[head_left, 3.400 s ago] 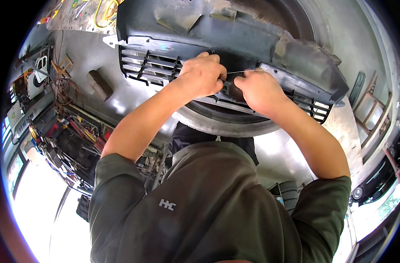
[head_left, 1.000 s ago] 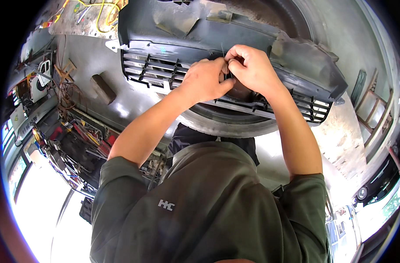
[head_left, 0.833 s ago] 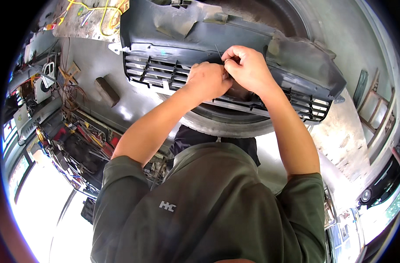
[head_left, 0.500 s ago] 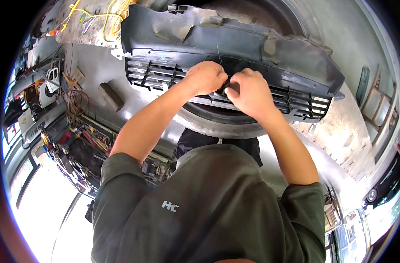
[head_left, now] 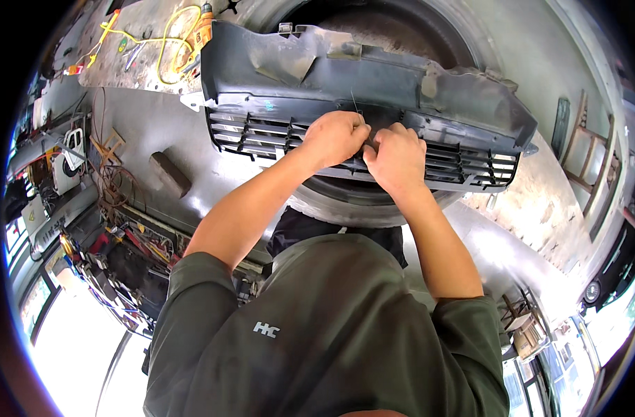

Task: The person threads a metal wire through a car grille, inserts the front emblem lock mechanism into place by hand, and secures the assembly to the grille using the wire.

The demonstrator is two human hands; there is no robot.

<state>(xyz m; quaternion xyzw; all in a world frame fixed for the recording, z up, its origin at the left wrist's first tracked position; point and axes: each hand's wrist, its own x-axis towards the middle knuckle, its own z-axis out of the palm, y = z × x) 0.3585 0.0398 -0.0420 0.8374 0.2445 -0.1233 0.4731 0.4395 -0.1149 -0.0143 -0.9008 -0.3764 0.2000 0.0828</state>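
Note:
A dark plastic car panel [head_left: 269, 69] with a slatted grille [head_left: 470, 163] lies across a large tire [head_left: 310, 208], near the middle top. My left hand [head_left: 331, 139] is closed at the middle of the grille, just left of a dark recess; what its fingertips hold is hidden. A thin wire [head_left: 353, 99] sticks up beside it. My right hand [head_left: 397, 156] sits just to the right, fingers curled down onto the grille's middle, thumb bent toward my left hand.
A worn board [head_left: 116, 69] at upper left bears a yellow cord and a drill [head_left: 200, 35]. A wooden block [head_left: 170, 174] lies on the floor. Tool clutter [head_left: 123, 257] fills the lower left. A ladder-like frame [head_left: 588, 160] stands right, with a black car [head_left: 609, 271] beyond.
My right hand has dropped from the wire beside my left fingers to the grille just right of them. My left hand stays closed at the middle. The panel sits lower in the picture.

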